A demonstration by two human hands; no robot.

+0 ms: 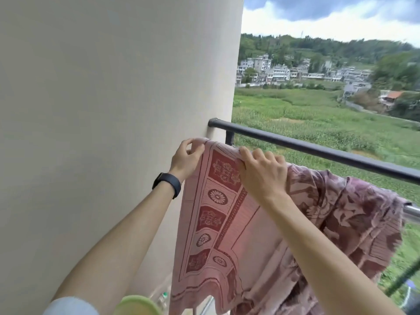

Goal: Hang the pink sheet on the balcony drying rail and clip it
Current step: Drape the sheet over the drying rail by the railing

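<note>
Pink sheet [229, 223] draped over the silver drying rail [412, 210], hanging toward 6 o'clock, bunched toward 3 o'clock. Left hand [187, 159]: fingers pinch the sheet's top corner beside the wall [102, 110]. Right hand [261, 172], at 3 o'clock of the left: fingers curled over the sheet's top edge, gripping it. Dark handrail [318, 148] just beyond. Black wristband [167, 184] on left wrist.

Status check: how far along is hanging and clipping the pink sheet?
Done: the pink sheet drapes over the lower rail, bunched toward the right. In hand: the left hand pinches its corner near the wall; the right hand grips the top edge. Left: evening out the bunched part and clipping, since no clip shows on the sheet.
</note>
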